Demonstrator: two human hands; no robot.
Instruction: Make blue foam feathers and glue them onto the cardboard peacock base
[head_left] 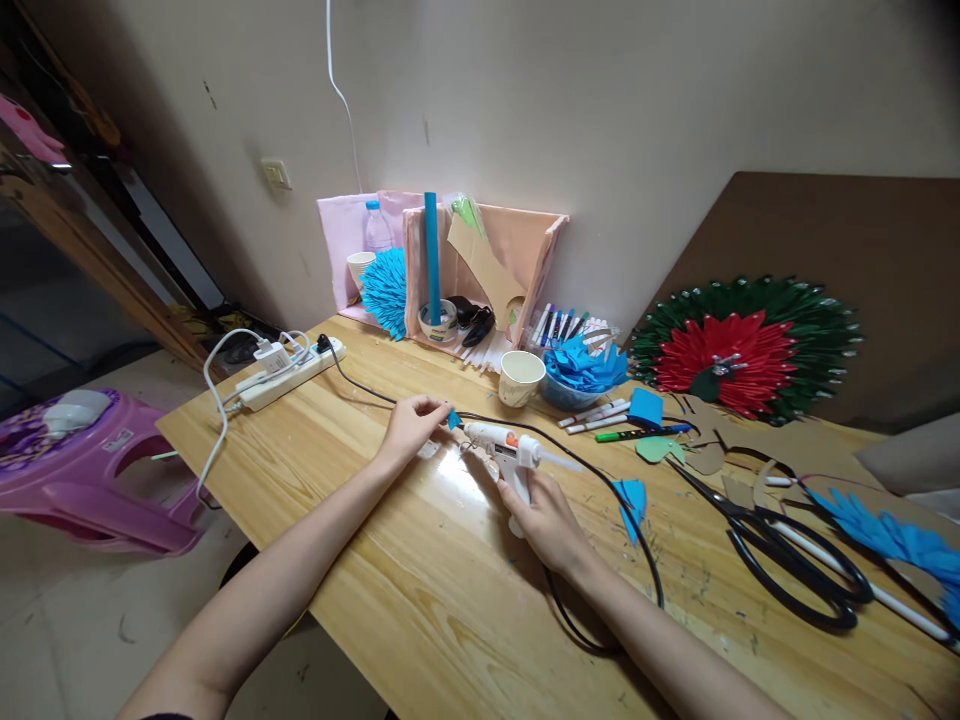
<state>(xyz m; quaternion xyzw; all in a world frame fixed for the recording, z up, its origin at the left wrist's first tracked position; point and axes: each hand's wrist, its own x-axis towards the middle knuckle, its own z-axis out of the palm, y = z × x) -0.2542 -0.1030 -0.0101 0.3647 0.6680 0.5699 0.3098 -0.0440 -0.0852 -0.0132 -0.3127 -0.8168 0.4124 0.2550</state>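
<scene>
My right hand (546, 520) grips the handle of a white glue gun (504, 447) lying low over the wooden table (420, 580), its nozzle pointing left. My left hand (411, 426) pinches a small blue paper piece (454, 419) right at the nozzle tip. The gun's black cord (600, 480) runs from the power strip (289, 375) past my left hand and loops back under my right wrist. Another folded blue paper piece (631, 500) lies just right of the gun.
Large black scissors (780, 550), a paper cup (520, 377), a bowl of blue paper pieces (581, 370), markers (600, 412) and a red-green paper peacock (739, 350) sit right. A cardboard organiser (487, 275) stands at the wall. A pink plastic stool (90, 470) is left.
</scene>
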